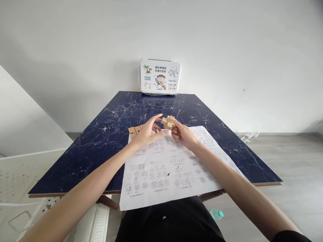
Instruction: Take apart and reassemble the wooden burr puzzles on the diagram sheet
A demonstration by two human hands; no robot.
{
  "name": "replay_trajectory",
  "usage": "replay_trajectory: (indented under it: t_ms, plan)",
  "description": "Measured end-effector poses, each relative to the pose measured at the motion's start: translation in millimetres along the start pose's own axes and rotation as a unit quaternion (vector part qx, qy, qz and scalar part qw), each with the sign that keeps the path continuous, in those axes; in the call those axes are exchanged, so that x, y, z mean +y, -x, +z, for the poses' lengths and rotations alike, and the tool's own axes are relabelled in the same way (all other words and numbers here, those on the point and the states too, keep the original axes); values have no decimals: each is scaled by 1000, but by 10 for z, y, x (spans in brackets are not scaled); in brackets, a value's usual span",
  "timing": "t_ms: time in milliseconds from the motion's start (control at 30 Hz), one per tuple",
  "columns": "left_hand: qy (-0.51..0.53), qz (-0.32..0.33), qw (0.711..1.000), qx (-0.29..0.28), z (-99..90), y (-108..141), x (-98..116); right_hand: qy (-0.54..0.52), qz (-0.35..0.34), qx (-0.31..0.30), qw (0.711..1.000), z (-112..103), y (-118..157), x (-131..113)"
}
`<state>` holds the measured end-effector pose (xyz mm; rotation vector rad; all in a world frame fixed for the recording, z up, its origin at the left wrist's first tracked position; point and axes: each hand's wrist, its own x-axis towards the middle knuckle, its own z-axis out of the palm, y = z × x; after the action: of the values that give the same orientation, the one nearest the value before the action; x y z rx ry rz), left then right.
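Wooden blocks [134, 130] are partly hidden by the left hand [145, 135], its thumb and forefinger spread beside a wooden puzzle [168, 123], which is pinched in the fingers of the right hand [186, 135], near the printed paper's [156, 196] far edge.

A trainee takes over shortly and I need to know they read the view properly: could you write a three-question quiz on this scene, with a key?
1. Multiple choice: what does the right hand grip?
A) a pen
B) a spoon
C) a block cluster

2. True or false: the sheet reaches past the edge of the table nearest the person.

3. Short answer: which English word is printed on the case by the wall?

Key:
1. C
2. True
3. TRAVEL
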<state>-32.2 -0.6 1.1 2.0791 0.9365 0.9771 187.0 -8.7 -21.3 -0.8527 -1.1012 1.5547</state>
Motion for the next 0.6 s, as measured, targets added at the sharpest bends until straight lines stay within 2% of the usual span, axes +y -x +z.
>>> replay_trajectory:
  t_ms: [100,233,433,600]
  plan:
    - [-10,-20,999,24,11,-12,-40,-118,29,66,990,-83,-66,-7]
    - [-35,-15,999,23,18,-17,-78,-240,35,102,965,-187,-121,-32]
    - [-77,-3,997,-6,34,-3,-102,-268,16,129,955,-281,-144,-56]
    - [-93,6,996,-8,43,-4,-111,-260,21,110,959,-215,-124,-41]
